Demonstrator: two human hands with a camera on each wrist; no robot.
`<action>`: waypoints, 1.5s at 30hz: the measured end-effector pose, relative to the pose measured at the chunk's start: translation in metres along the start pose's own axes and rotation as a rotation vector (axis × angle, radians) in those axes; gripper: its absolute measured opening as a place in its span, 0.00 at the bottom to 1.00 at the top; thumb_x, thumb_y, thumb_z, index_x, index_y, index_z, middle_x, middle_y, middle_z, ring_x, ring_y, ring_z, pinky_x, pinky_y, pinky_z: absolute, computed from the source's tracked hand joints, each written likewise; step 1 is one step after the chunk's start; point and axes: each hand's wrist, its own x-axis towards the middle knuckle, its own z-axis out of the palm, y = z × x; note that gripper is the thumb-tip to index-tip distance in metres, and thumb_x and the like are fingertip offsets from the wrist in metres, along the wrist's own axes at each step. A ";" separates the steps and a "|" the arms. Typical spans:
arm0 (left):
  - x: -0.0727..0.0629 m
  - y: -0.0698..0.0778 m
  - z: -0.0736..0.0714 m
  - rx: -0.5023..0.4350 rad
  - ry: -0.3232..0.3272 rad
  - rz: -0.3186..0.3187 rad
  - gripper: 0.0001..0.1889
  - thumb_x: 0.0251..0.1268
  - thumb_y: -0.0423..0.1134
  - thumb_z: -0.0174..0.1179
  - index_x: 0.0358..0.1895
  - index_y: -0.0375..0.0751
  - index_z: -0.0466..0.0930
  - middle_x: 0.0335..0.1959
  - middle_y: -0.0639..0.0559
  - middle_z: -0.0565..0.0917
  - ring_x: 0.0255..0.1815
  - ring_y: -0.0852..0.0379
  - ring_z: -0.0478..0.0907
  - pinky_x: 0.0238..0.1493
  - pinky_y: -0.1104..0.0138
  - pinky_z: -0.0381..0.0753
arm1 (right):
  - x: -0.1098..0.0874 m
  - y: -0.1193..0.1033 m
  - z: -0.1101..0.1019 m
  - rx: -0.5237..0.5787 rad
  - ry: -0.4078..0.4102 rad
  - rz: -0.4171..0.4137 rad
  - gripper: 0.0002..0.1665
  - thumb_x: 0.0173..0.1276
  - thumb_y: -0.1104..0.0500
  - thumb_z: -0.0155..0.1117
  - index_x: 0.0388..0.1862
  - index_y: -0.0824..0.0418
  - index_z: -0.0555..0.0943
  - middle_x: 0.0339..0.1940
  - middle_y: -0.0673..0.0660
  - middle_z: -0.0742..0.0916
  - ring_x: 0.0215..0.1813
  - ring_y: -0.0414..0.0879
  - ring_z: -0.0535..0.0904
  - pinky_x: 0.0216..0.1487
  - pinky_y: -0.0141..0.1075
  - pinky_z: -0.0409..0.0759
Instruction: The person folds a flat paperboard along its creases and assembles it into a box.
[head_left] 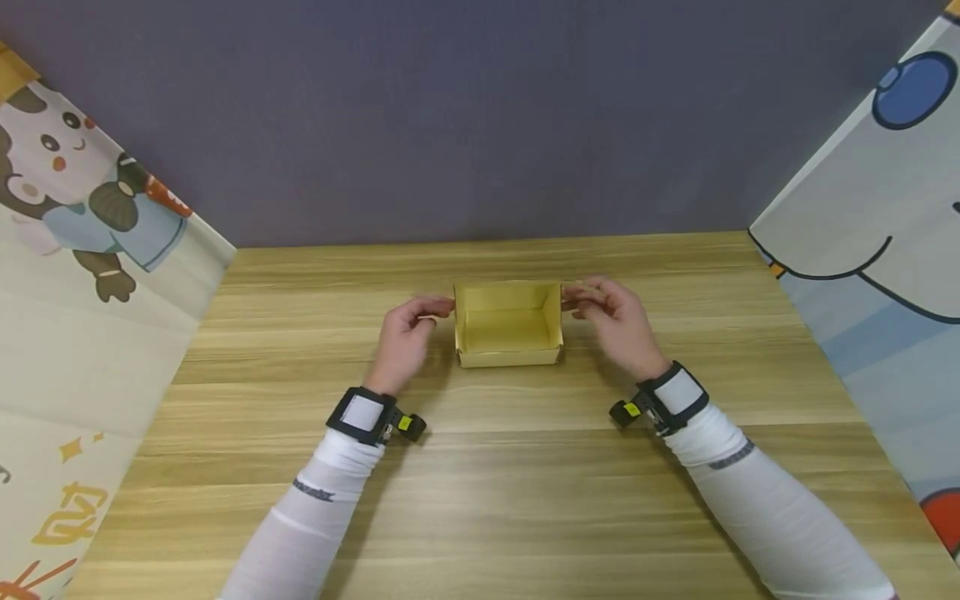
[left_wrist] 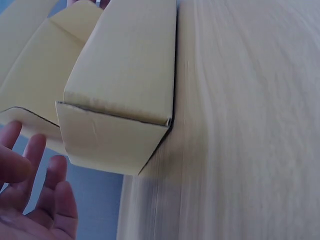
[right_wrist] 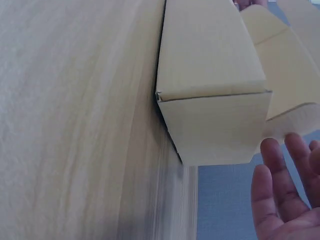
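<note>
Cardboard box [head_left: 504,332], tan and rectangular, stands open near the far edge of the wood-grained worktop [head_left: 510,483]; left hand [head_left: 405,339] and right hand [head_left: 618,327], fingers loosely apart, apparently adjust its side flaps [right_wrist: 295,118]; next likely calls for folding those inward

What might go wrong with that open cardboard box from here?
The side flaps might crease if the left hand and right hand, whose fingers are right by them, push unevenly. The box might also slide: it sits on the table with neither hand bracing its front.
</note>
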 end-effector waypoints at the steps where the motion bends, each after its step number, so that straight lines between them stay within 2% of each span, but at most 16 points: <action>1: 0.001 -0.005 -0.001 -0.012 -0.003 -0.005 0.19 0.61 0.17 0.43 0.48 0.31 0.81 0.51 0.38 0.82 0.50 0.41 0.79 0.56 0.51 0.77 | 0.000 0.001 -0.001 0.002 -0.001 0.014 0.15 0.74 0.69 0.48 0.56 0.66 0.76 0.53 0.66 0.84 0.51 0.58 0.82 0.47 0.37 0.83; 4: 0.004 -0.017 -0.004 -0.050 -0.014 -0.044 0.20 0.64 0.18 0.43 0.50 0.35 0.81 0.50 0.41 0.84 0.46 0.42 0.80 0.52 0.52 0.78 | 0.001 0.001 -0.003 -0.005 -0.009 0.062 0.14 0.75 0.68 0.48 0.55 0.64 0.76 0.50 0.65 0.86 0.49 0.59 0.83 0.45 0.39 0.82; 8: 0.007 -0.019 -0.008 -0.133 -0.043 -0.123 0.17 0.68 0.24 0.43 0.55 0.34 0.76 0.47 0.42 0.86 0.42 0.46 0.81 0.49 0.51 0.78 | 0.003 0.001 -0.007 -0.008 -0.030 0.131 0.14 0.75 0.65 0.49 0.55 0.62 0.77 0.48 0.61 0.87 0.48 0.57 0.83 0.46 0.42 0.82; 12: 0.012 -0.016 -0.013 -0.247 -0.079 -0.227 0.18 0.76 0.38 0.43 0.59 0.32 0.73 0.48 0.43 0.86 0.44 0.44 0.82 0.51 0.49 0.78 | 0.005 0.000 -0.011 0.022 -0.070 0.177 0.18 0.77 0.55 0.50 0.56 0.64 0.76 0.48 0.59 0.86 0.50 0.58 0.83 0.49 0.46 0.80; 16: 0.015 -0.011 -0.018 -0.302 -0.127 -0.316 0.28 0.77 0.54 0.42 0.61 0.32 0.72 0.51 0.45 0.84 0.49 0.39 0.80 0.51 0.52 0.77 | 0.007 -0.002 -0.017 0.057 -0.121 0.223 0.24 0.76 0.48 0.51 0.58 0.65 0.75 0.53 0.59 0.84 0.52 0.54 0.83 0.52 0.48 0.78; 18: 0.017 -0.008 -0.020 -0.315 -0.161 -0.339 0.31 0.75 0.58 0.43 0.62 0.31 0.70 0.53 0.44 0.82 0.51 0.37 0.79 0.49 0.54 0.78 | 0.008 -0.004 -0.019 0.056 -0.140 0.250 0.26 0.75 0.45 0.51 0.58 0.64 0.75 0.56 0.58 0.83 0.54 0.49 0.82 0.54 0.48 0.78; 22: 0.022 -0.001 -0.026 -0.341 -0.237 -0.387 0.35 0.72 0.60 0.47 0.64 0.30 0.68 0.62 0.42 0.75 0.53 0.35 0.78 0.49 0.56 0.79 | 0.013 -0.011 -0.024 0.043 -0.184 0.293 0.30 0.73 0.39 0.49 0.57 0.62 0.76 0.55 0.57 0.85 0.55 0.48 0.82 0.60 0.45 0.76; 26: 0.029 0.007 -0.031 -0.314 -0.301 -0.454 0.34 0.70 0.59 0.52 0.65 0.32 0.68 0.66 0.41 0.72 0.57 0.33 0.76 0.58 0.47 0.76 | 0.020 -0.022 -0.028 -0.041 -0.225 0.331 0.35 0.71 0.34 0.47 0.57 0.60 0.77 0.51 0.55 0.87 0.54 0.47 0.82 0.59 0.38 0.77; 29: 0.035 0.011 -0.034 -0.269 -0.335 -0.501 0.34 0.67 0.58 0.57 0.65 0.34 0.69 0.64 0.42 0.73 0.58 0.31 0.75 0.62 0.42 0.71 | 0.024 -0.030 -0.028 -0.124 -0.265 0.352 0.36 0.69 0.31 0.48 0.58 0.58 0.77 0.51 0.54 0.87 0.53 0.46 0.81 0.53 0.39 0.79; 32: 0.039 0.013 -0.034 -0.229 -0.342 -0.534 0.31 0.63 0.56 0.62 0.62 0.37 0.72 0.61 0.45 0.75 0.56 0.34 0.78 0.62 0.43 0.72 | 0.027 -0.037 -0.028 -0.158 -0.309 0.360 0.35 0.68 0.32 0.52 0.59 0.58 0.77 0.52 0.54 0.86 0.52 0.47 0.81 0.52 0.41 0.80; 35: 0.040 0.014 -0.032 -0.195 -0.323 -0.558 0.27 0.60 0.53 0.66 0.57 0.40 0.76 0.60 0.47 0.77 0.52 0.40 0.82 0.60 0.45 0.75 | 0.028 -0.041 -0.027 -0.174 -0.324 0.367 0.33 0.67 0.33 0.56 0.57 0.56 0.77 0.50 0.54 0.86 0.51 0.47 0.82 0.53 0.41 0.81; 39: 0.041 0.015 -0.028 -0.135 -0.293 -0.560 0.25 0.56 0.51 0.70 0.54 0.43 0.78 0.57 0.49 0.79 0.56 0.50 0.79 0.58 0.48 0.78 | 0.027 -0.043 -0.024 -0.180 -0.317 0.378 0.29 0.63 0.34 0.61 0.52 0.53 0.78 0.47 0.52 0.87 0.49 0.47 0.83 0.52 0.41 0.82; 42: 0.041 0.014 -0.027 -0.070 -0.283 -0.539 0.25 0.53 0.52 0.71 0.52 0.44 0.80 0.55 0.49 0.80 0.58 0.51 0.75 0.58 0.49 0.78 | 0.027 -0.042 -0.021 -0.178 -0.315 0.381 0.27 0.62 0.37 0.65 0.51 0.53 0.78 0.45 0.53 0.88 0.48 0.47 0.83 0.51 0.41 0.83; 45: 0.040 0.013 -0.027 -0.004 -0.286 -0.506 0.26 0.52 0.55 0.71 0.52 0.46 0.80 0.53 0.50 0.82 0.57 0.51 0.76 0.59 0.53 0.75 | 0.025 -0.040 -0.020 -0.175 -0.314 0.375 0.26 0.61 0.39 0.67 0.51 0.53 0.79 0.45 0.53 0.88 0.48 0.47 0.83 0.50 0.41 0.82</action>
